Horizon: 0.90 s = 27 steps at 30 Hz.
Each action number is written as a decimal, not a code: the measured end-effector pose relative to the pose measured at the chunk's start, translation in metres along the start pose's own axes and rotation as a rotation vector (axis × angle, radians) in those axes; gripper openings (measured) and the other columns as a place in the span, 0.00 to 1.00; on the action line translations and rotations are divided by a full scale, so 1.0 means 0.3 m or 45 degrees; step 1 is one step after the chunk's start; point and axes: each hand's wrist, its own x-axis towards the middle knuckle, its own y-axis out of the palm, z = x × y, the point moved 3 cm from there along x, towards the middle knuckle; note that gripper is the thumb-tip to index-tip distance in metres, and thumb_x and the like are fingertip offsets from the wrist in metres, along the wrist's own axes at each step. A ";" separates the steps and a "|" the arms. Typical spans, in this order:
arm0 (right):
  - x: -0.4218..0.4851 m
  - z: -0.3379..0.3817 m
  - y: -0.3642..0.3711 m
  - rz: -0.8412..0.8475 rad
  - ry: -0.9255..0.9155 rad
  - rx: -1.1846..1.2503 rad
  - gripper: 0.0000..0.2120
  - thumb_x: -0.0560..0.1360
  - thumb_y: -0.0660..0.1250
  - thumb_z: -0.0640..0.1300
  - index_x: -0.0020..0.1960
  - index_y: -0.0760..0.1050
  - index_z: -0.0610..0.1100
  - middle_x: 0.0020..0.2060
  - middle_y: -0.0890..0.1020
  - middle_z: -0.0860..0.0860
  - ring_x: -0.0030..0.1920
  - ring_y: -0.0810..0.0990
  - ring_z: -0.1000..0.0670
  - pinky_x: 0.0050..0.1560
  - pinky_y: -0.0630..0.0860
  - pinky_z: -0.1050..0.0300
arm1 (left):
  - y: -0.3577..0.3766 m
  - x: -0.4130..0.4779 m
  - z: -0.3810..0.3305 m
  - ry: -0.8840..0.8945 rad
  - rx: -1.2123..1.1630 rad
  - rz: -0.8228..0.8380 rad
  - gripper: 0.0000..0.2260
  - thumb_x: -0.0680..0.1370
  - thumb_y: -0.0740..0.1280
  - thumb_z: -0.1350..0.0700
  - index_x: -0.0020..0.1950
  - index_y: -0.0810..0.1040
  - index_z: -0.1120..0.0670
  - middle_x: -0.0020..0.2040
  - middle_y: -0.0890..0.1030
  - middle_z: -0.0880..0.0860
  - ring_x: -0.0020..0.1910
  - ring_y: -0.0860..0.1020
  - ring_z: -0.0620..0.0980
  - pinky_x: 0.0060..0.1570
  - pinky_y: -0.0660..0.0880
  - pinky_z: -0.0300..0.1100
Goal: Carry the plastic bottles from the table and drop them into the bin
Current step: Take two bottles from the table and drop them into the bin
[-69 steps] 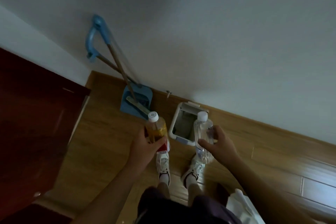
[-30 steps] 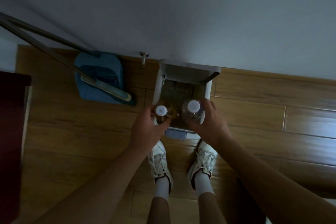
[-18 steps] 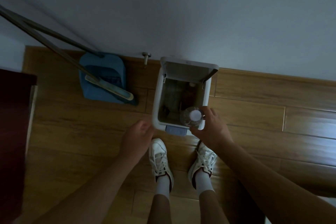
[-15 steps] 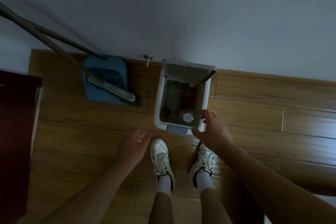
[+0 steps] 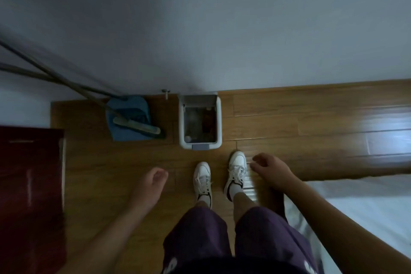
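Observation:
A white bin point(image 5: 219, 118) with its lid up stands on the wooden floor against the wall, straight ahead of my feet. Inside it lie a clear bottle point(image 5: 191, 124) with a white cap at the near left and an amber bottle point(image 5: 208, 120) on the right side. My left hand point(image 5: 153, 182) hangs left of my shoes, fingers loosely curled and holding nothing. My right hand point(image 5: 270, 170) hangs right of my shoes, fingers apart and empty. Both hands are well short of the bin.
A blue dustpan point(image 5: 129, 118) with a broom point(image 5: 142, 127) leans on the wall left of the bin. A dark red cabinet point(image 5: 29, 184) is at the left. A white bed edge point(image 5: 367, 207) is at the right. A metal door stop point(image 5: 165, 93) sits by the baseboard.
Both bottles have left my hands and now lie in the bin. I have stepped back, and both hands have dropped away from the bin, empty.

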 end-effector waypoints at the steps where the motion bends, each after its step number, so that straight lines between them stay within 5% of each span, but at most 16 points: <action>1: -0.071 -0.013 -0.037 -0.018 0.016 0.043 0.19 0.77 0.68 0.52 0.63 0.78 0.44 0.55 0.84 0.48 0.55 0.82 0.47 0.55 0.76 0.52 | -0.019 -0.041 -0.044 0.027 0.031 0.008 0.11 0.83 0.59 0.46 0.60 0.76 0.47 0.51 0.77 0.44 0.51 0.76 0.44 0.45 0.73 0.40; 4: -0.290 -0.067 -0.124 -0.112 0.092 0.197 0.18 0.77 0.68 0.52 0.62 0.79 0.44 0.54 0.84 0.47 0.55 0.82 0.46 0.58 0.78 0.46 | -0.072 -0.187 -0.200 0.131 0.144 0.035 0.10 0.83 0.59 0.47 0.60 0.76 0.48 0.51 0.76 0.46 0.46 0.74 0.41 0.40 0.70 0.37; 9: -0.578 -0.197 -0.169 -0.362 0.169 0.509 0.10 0.76 0.68 0.50 0.52 0.80 0.44 0.45 0.84 0.48 0.47 0.83 0.47 0.54 0.79 0.44 | -0.101 -0.339 -0.384 0.299 0.234 0.103 0.09 0.83 0.59 0.46 0.57 0.76 0.47 0.52 0.79 0.47 0.53 0.77 0.47 0.44 0.71 0.40; 13: -0.743 -0.290 -0.176 -0.509 0.211 0.705 0.03 0.79 0.66 0.44 0.50 0.79 0.49 0.43 0.83 0.49 0.45 0.82 0.48 0.48 0.78 0.51 | -0.070 -0.371 -0.458 0.355 0.280 0.117 0.12 0.82 0.59 0.44 0.56 0.79 0.47 0.52 0.82 0.47 0.51 0.81 0.47 0.49 0.76 0.45; 16: -0.782 -0.372 -0.182 -0.538 0.239 0.785 0.04 0.79 0.66 0.46 0.48 0.77 0.55 0.44 0.83 0.52 0.45 0.82 0.53 0.46 0.77 0.57 | -0.010 -0.335 -0.515 0.339 0.401 0.156 0.12 0.82 0.59 0.42 0.54 0.79 0.46 0.52 0.82 0.47 0.50 0.81 0.48 0.55 0.79 0.51; 19: -0.780 -0.448 -0.212 -0.559 0.280 0.865 0.05 0.79 0.67 0.46 0.54 0.79 0.50 0.48 0.83 0.53 0.44 0.79 0.58 0.43 0.72 0.65 | 0.068 -0.315 -0.637 0.310 0.507 0.203 0.13 0.83 0.59 0.45 0.54 0.79 0.50 0.53 0.82 0.51 0.52 0.80 0.50 0.52 0.76 0.47; 25: -0.751 -0.542 -0.360 -0.648 0.320 1.024 0.10 0.78 0.66 0.50 0.56 0.80 0.47 0.49 0.83 0.52 0.49 0.80 0.54 0.51 0.73 0.58 | 0.174 -0.277 -0.894 0.438 0.518 0.221 0.12 0.83 0.60 0.47 0.56 0.78 0.53 0.51 0.81 0.53 0.50 0.81 0.52 0.43 0.75 0.46; 27: -0.737 -0.569 -0.421 -0.682 0.325 1.065 0.10 0.79 0.65 0.49 0.56 0.79 0.48 0.49 0.82 0.52 0.50 0.80 0.53 0.51 0.73 0.59 | 0.202 -0.231 -0.971 0.448 0.537 0.213 0.11 0.83 0.61 0.48 0.56 0.78 0.52 0.52 0.82 0.54 0.50 0.81 0.53 0.46 0.77 0.48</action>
